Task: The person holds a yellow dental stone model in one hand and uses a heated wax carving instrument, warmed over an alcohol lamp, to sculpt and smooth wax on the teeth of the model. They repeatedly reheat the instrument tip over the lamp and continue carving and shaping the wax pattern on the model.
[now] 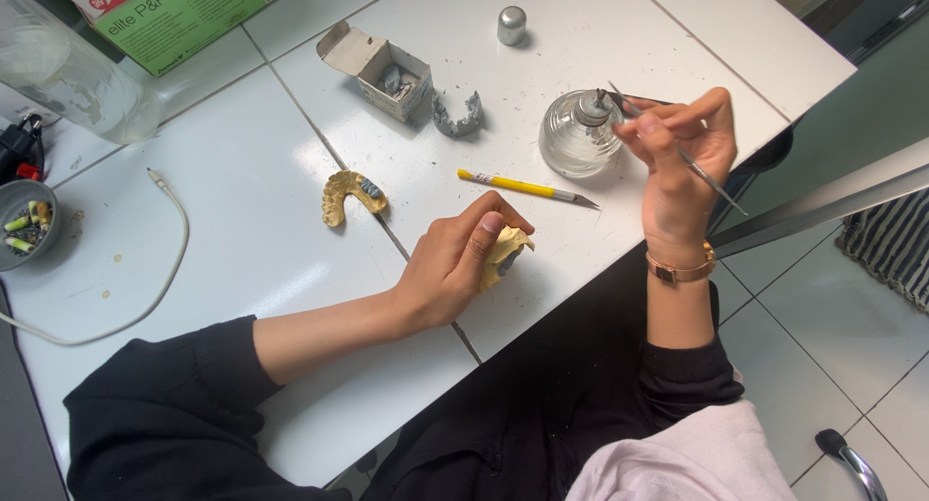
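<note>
Our left hand (455, 264) grips yellow dental cast (508, 249) near the spirit lamp (579, 133), right hand (677, 152) pinching metal instrument (711, 180) w/ tip at its wick—heating step, we judge; next needs steady carry to cast.

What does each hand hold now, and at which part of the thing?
The left hand grips a yellow dental cast around its side. The right hand holds a thin metal tool near its middle, tip at the glass burner.

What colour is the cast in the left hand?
Pale yellow cast, seen in the head view.
</note>
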`<state>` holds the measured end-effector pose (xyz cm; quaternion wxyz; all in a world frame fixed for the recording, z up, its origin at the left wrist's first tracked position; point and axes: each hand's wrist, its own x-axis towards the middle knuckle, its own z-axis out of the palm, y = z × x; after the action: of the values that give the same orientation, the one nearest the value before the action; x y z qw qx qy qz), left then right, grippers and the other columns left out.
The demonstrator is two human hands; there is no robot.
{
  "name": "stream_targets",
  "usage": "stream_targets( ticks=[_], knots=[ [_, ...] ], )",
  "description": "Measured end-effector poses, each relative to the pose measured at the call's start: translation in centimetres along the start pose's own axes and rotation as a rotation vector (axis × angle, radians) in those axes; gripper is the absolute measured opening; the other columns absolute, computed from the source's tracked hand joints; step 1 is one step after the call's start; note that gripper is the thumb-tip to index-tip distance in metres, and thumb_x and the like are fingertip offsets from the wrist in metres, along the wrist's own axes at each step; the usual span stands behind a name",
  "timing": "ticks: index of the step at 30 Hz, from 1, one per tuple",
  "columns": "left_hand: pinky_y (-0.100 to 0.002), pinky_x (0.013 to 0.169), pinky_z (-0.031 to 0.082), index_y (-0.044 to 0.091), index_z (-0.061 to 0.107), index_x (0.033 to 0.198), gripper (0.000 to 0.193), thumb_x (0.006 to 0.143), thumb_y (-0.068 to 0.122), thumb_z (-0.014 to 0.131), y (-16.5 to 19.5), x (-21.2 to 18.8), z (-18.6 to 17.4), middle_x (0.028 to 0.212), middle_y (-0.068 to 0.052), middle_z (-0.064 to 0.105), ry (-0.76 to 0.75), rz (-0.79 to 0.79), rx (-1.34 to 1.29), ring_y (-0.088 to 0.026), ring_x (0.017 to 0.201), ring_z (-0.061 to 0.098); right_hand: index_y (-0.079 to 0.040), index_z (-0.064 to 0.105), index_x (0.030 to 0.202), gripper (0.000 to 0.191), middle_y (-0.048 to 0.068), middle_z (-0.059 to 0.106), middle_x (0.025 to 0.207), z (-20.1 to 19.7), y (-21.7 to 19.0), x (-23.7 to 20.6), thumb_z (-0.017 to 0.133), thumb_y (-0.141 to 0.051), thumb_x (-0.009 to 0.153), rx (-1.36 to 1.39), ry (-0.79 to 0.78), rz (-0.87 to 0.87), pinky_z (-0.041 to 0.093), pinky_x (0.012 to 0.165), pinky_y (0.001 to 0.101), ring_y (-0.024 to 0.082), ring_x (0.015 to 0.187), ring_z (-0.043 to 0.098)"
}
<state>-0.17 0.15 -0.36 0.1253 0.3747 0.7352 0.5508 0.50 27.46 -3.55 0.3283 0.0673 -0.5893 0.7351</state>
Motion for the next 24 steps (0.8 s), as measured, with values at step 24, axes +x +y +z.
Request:
stream_targets(
  ticks=[24],
  knots=[
    [-0.03, 0.061, 0.05, 0.012, 0.066, 0.11, 0.064, 0.108, 0.054, 0.019, 0.2, 0.0, 0.0, 0.069, -0.006, 0.067, 0.011, -0.033, 0.069, -0.016, 0.06, 0.068, -0.018, 0.05, 0.096, 0.023, -0.002, 0.051, 0.079, -8.4, -0.2, 2.7, 0.069, -0.015, 0.108, 0.329, 0.541, -0.034, 0.044, 0.056, 0.0192, 0.011, 0.079, 0.06]
  ],
)
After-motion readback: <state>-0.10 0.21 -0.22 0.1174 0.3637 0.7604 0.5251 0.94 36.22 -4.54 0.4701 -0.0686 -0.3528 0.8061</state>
